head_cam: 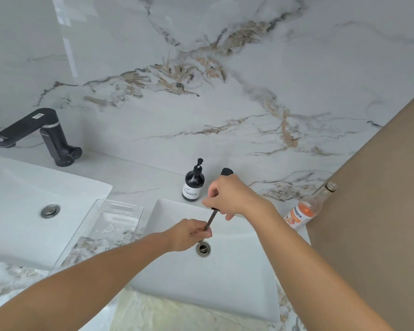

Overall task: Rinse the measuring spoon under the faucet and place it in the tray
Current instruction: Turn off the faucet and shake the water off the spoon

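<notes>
Slanting from the left hand [189,232], which pinches its near end, up to the right hand [230,197] closed round its far end, the slim dark metal measuring spoon [210,220] hangs over the white rectangular basin [237,278], with the clear plastic tray [101,232] just left, nearer the left hand.

Marble counter [139,180], two sinks [201,278], tray [101,235], seemingly wet

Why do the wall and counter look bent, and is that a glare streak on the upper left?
Head view: the wide-angle lens bows straight edges, so the brown panel leans and the left sink looks stretched. The glossy marble wall reflects a bright streak at upper left. Light is soft and even, shadows faint. The spoon between both hands looks slightly blurred.
</notes>
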Motion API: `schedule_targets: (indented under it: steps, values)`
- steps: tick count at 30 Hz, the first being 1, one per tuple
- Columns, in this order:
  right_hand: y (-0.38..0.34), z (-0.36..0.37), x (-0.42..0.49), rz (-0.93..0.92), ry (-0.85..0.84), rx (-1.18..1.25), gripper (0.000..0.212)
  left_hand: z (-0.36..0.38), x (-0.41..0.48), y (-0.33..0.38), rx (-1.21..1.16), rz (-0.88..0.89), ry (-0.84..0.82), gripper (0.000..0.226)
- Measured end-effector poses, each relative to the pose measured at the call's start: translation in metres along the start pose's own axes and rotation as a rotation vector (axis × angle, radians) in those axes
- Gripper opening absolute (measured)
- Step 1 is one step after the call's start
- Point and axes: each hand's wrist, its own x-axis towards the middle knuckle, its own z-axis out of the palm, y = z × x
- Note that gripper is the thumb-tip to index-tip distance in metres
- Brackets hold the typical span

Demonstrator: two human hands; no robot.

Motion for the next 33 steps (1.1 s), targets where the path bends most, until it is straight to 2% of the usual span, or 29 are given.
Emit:
schedule_targets:
  steps: [4,7,10,13,15,18,19,21,23,26,29,33]
  values:
    - [0.0,0.01,0.001,-0.027,-0.006,0.037,0.024,-0.002,0.003,-0.001,0.008,-0.027,-0.003,0.02]
    - [0.002,0.014,0.003,-0.028,-0.013,0.083,0.023,-0.003,0.0,-0.003,0.111,-0.008,-0.026,0.02]
    - [0.006,0.015,0.01,-0.066,0.068,0.138,0.022,-0.008,-0.008,-0.009,0.013,-0.029,0.006,0.018]
    - [0.01,0.012,0.017,-0.059,0.08,0.232,0.02,-0.015,-0.014,-0.015,-0.101,-0.122,0.002,0.015]
    - [0.01,0.014,0.024,-0.067,0.148,0.417,0.028,-0.021,-0.019,-0.014,-0.268,-0.177,0.005,0.012]
    - [0.01,0.035,0.034,-0.057,0.104,0.927,0.043,-0.031,-0.028,-0.017,-0.407,-0.189,0.005,0.015]
    - [0.011,0.047,0.036,-0.021,0.08,1.047,0.039,-0.034,-0.032,-0.017,-0.436,-0.179,-0.005,0.016]
    - [0.017,0.074,0.037,0.081,0.041,1.106,0.022,-0.038,-0.036,-0.017,-0.441,-0.175,-0.022,0.011]
    - [0.025,0.099,0.032,0.146,-0.024,1.132,0.014,-0.039,-0.038,-0.017,-0.324,-0.185,-0.037,0.013]
    - [0.031,0.122,0.025,0.239,-0.025,1.275,0.006,-0.035,-0.039,-0.019,0.015,-0.19,0.025,0.009]
    - [0.032,0.136,0.022,0.344,0.09,1.342,0.006,-0.033,-0.041,-0.019,0.229,-0.211,0.132,0.004]
    - [0.027,0.145,0.026,0.417,0.284,1.441,0.008,-0.024,-0.042,-0.019,0.679,-0.108,0.302,0.019]
